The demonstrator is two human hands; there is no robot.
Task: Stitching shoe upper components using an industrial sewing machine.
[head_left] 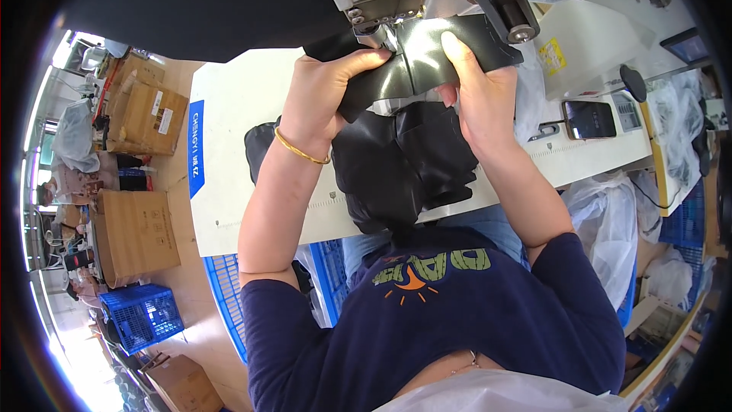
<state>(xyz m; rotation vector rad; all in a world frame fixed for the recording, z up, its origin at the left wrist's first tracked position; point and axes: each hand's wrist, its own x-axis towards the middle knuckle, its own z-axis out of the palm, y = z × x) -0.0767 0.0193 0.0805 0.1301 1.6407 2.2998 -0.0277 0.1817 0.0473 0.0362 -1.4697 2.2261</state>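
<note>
Both my hands grip a glossy black leather-like piece under the head of a sewing machine. A seam runs across the middle of the piece, and bright light falls beside it. My left hand pinches the left part, its thumb close to the presser foot. With the thumb on top and fingers underneath, my right hand holds the right part. The needle itself cannot be made out. Nearer to me, a pile of black pieces lies on the white table and hangs over its front edge.
A dark phone lies at the table's right, with small metal scissors-like snips near it. A white plastic bag hangs below. Cardboard boxes and a blue crate stand on the floor at left.
</note>
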